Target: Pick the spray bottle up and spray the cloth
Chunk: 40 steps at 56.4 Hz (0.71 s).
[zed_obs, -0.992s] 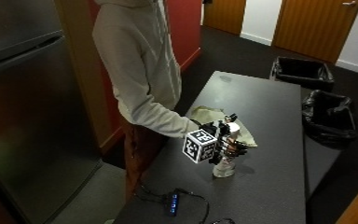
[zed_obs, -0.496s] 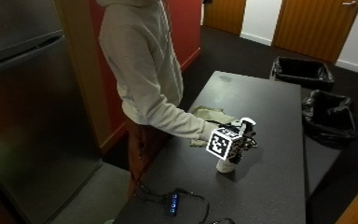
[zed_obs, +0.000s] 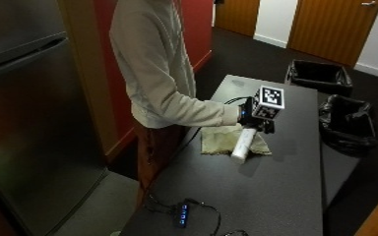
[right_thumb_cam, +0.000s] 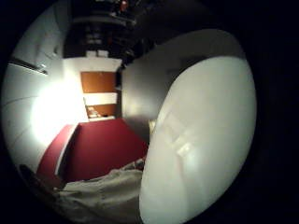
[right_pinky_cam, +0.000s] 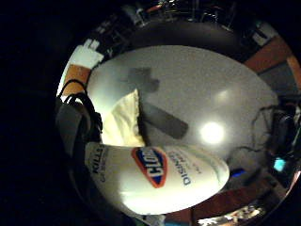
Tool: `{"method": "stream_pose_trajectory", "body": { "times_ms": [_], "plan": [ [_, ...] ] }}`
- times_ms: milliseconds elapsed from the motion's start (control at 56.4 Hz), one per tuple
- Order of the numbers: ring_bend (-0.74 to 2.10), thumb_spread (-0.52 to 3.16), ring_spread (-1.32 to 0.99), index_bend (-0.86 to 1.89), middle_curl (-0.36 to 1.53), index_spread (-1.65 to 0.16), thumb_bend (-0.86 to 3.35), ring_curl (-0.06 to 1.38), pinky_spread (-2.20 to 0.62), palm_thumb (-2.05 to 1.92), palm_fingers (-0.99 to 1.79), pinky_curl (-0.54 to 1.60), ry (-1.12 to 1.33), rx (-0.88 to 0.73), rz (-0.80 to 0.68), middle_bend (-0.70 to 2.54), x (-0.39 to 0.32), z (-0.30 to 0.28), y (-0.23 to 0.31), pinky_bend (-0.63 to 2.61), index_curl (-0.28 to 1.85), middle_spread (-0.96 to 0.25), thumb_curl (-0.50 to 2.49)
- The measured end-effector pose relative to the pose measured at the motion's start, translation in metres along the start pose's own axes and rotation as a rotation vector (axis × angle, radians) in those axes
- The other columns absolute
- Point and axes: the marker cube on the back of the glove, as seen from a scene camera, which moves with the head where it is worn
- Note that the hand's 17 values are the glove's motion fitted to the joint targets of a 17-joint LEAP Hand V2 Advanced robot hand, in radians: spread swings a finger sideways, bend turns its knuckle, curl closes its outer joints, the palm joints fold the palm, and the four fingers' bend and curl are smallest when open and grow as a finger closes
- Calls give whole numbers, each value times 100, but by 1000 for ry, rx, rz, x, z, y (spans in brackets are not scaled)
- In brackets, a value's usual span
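Nearest, bare dark tabletop (zed_obs: 267,196) stretches toward its edge. Farther along, the gloved right hand (zed_obs: 251,114) grips a white Clorox spray bottle (zed_obs: 243,143), tilted above the yellowish cloth (zed_obs: 216,140); bins (zed_obs: 320,76) stand beyond.

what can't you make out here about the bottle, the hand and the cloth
- Spray bottle nozzle and trigger: in the outside view the gloved right hand covers its top; both palm views show only its body.
- Fingers: too small and dark in the outside view to tell which rest on the trigger.
- Cloth: the bottle hides part of it in the outside view and the little finger side palm view.
- Any spray or wet patch: too small to see.
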Motion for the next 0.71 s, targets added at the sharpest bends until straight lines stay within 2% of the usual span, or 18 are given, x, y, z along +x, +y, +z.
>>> {"method": "stream_pose_trajectory", "body": {
  "times_ms": [159,319,567,709],
  "plan": [
    [61,2,-20,37,53,-22,-3,46,-25,104,136,39,300,-127,-59,61,-44,-14,9,34,54,-17,70],
    [62,1,-20,38,53,-22,-3,47,-25,104,136,39,497,-169,-68,61,-79,-11,21,35,55,-16,72],
    [61,-1,-20,37,53,-22,-3,47,-25,104,136,39,653,-246,-47,62,-95,27,38,36,56,-16,73],
    [61,-1,-20,37,53,-22,-3,47,-25,104,136,39,659,-275,-29,62,-102,51,42,36,56,-16,74]
  ]
}}
